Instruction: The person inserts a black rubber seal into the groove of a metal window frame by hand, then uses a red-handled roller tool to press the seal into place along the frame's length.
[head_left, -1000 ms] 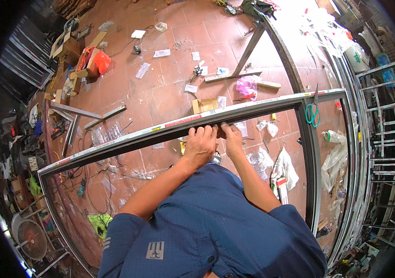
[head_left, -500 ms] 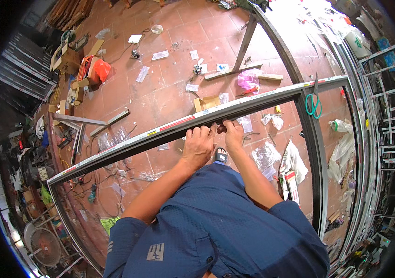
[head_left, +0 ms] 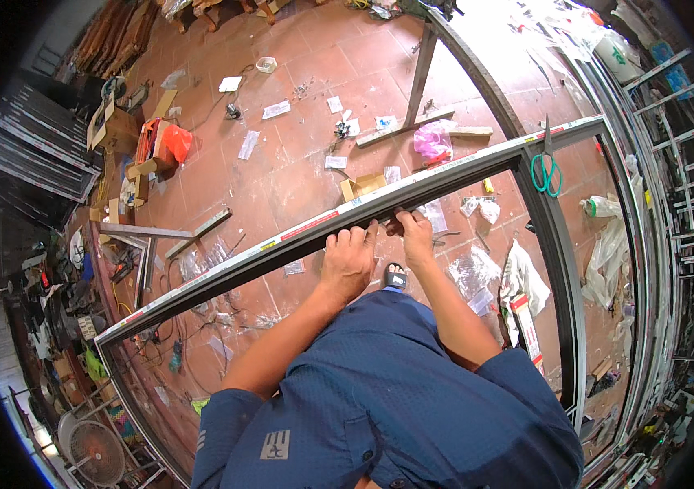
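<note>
A long metal frame (head_left: 241, 259) with a dark inner channel and a white taped edge runs slantwise across in front of me. My left hand (head_left: 349, 259) is closed, its curled fingers pressed to the near side of the upper bar. Just right of it, my right hand (head_left: 415, 236) is pinched at the same dark channel. A small dark bit shows at the right fingertips, too small to name. Both sets of fingertips are partly hidden against the bar. Green-handled scissors (head_left: 546, 173) rest on the frame's right end, by the crossbar joint.
On the tiled floor lie paper slips, a small open cardboard box (head_left: 363, 186), a pink plastic bag (head_left: 433, 142) and clear plastic wrap (head_left: 472, 273). Metal bars (head_left: 473, 73) lean beyond the frame. A fan (head_left: 93, 452) stands at lower left; more frames (head_left: 46, 147) are stacked at far left.
The view has shifted slightly, so the frame's left end appears lower and its right end higher. Both hands stay at nearly the same spot on the bar.
</note>
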`<state>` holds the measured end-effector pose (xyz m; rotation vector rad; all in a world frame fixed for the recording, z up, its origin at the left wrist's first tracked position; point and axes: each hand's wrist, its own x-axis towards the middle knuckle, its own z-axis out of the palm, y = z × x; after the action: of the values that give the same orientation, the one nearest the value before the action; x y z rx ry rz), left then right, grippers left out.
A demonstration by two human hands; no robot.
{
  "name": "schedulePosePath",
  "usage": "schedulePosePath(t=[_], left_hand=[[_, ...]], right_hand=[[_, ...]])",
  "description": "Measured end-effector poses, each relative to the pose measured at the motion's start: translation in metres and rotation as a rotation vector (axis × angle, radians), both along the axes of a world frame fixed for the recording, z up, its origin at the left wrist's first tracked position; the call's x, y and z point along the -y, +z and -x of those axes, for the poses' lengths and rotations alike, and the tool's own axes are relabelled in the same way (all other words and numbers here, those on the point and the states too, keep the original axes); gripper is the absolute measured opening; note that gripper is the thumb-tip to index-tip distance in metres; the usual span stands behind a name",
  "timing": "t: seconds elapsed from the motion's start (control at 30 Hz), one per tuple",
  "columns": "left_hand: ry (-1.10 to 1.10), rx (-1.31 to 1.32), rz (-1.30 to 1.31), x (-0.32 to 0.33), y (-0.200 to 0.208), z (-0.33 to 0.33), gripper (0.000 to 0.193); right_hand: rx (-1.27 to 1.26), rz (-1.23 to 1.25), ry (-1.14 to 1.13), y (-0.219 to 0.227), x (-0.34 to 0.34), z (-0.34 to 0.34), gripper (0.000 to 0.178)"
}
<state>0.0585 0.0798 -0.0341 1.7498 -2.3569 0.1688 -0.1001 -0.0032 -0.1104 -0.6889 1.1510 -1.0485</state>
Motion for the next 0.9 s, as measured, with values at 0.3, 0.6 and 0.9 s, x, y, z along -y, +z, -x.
schedulePosePath(t=[0.3,0.6,0.9], left_hand=[[-0.031,-0.035,0.006,0.002,0.006,0.001,0.062],[-0.032,0.019,-0.039,0.0,-0.002,-0.003,0.075],[-0.059,0.022,-0.053,0.001,-0.001,-0.007,0.08]], right_hand=[[-0.019,0.034,-0.135,-0.007,0.008,0.005,0.024],[-0.132,0.112,-0.172,-0.011,0.02,0.014,0.023],[-0.021,0.069,-0.118,-0.002,0.006,0.013,0.025]])
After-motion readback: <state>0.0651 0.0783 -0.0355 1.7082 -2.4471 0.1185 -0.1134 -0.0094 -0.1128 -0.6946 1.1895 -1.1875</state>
